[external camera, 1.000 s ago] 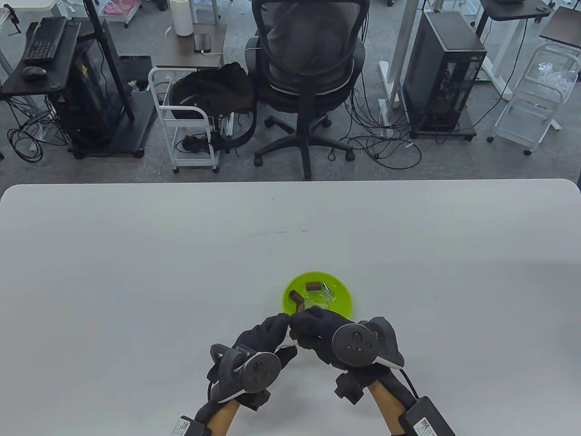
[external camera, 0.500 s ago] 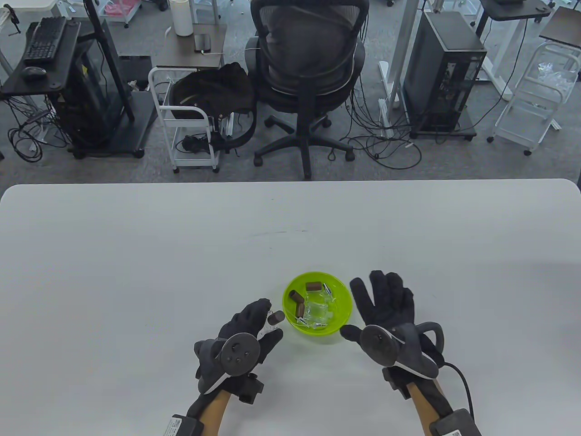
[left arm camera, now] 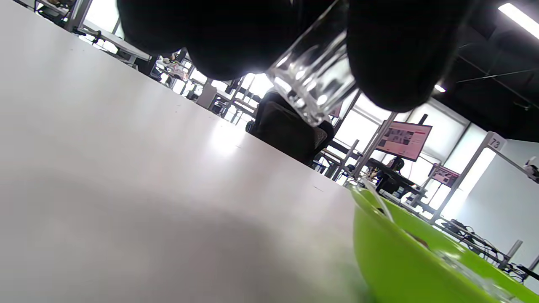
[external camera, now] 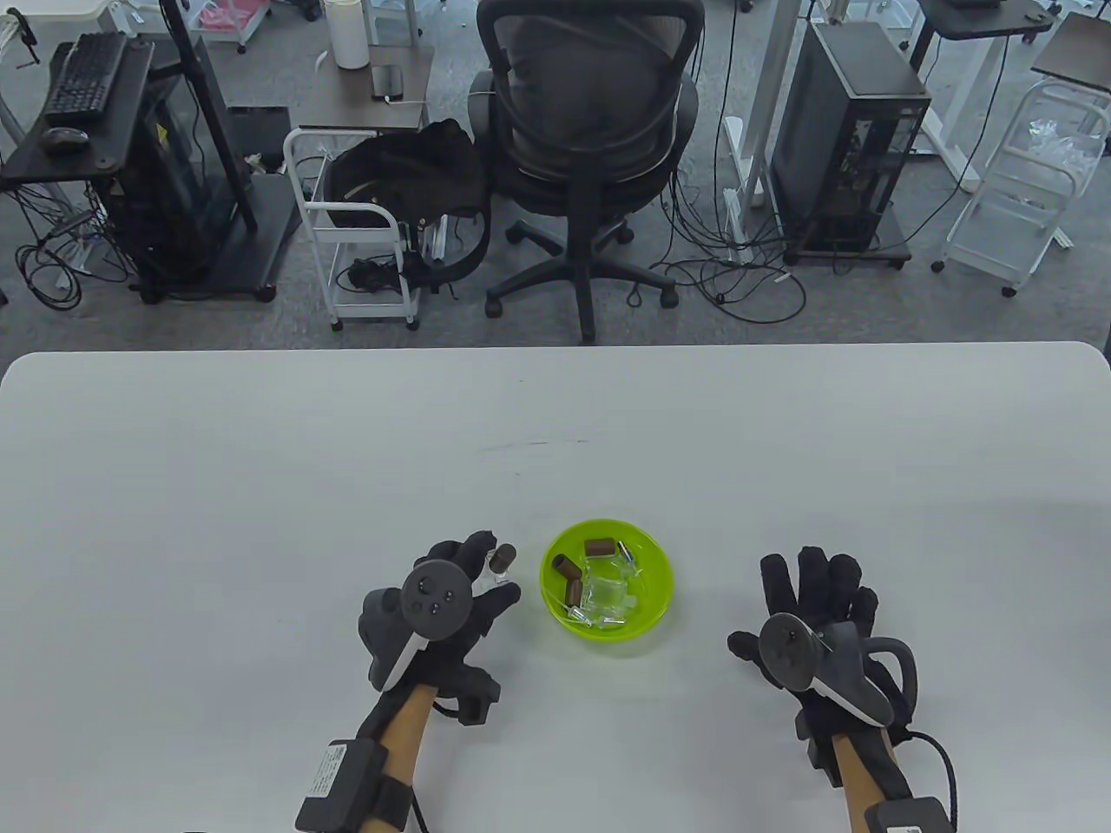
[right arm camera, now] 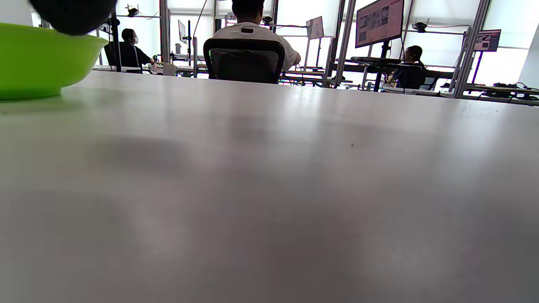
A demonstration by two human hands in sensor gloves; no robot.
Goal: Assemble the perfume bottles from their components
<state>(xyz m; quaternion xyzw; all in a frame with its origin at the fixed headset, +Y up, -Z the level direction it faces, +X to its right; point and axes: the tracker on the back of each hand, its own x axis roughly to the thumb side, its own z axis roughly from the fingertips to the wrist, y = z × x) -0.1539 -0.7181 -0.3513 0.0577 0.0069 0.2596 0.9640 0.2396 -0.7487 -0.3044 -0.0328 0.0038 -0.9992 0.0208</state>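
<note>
Just left of the round lime-green plastic bowl, the gloved left hand pinched a small clear glass perfume bottle with a brown cap between thumb and fingertips, holding it off the white table. From the left wrist view the bottle's faceted glass base hung tilted between two dark gloved fingers, with the table below it and the bowl's green wall at the lower right. Inside the bowl lay three loose brown cylindrical caps, a clear glass bottle body and several small silver spray fittings, all jumbled together; how each piece rested on the others could not be told. The gloved right hand lay well to the right of the bowl, palm down, its fingers straight and spread, holding nothing. In the right wrist view only a dark fingertip showed at the top left corner, with the green bowl beyond it on the table.
</note>
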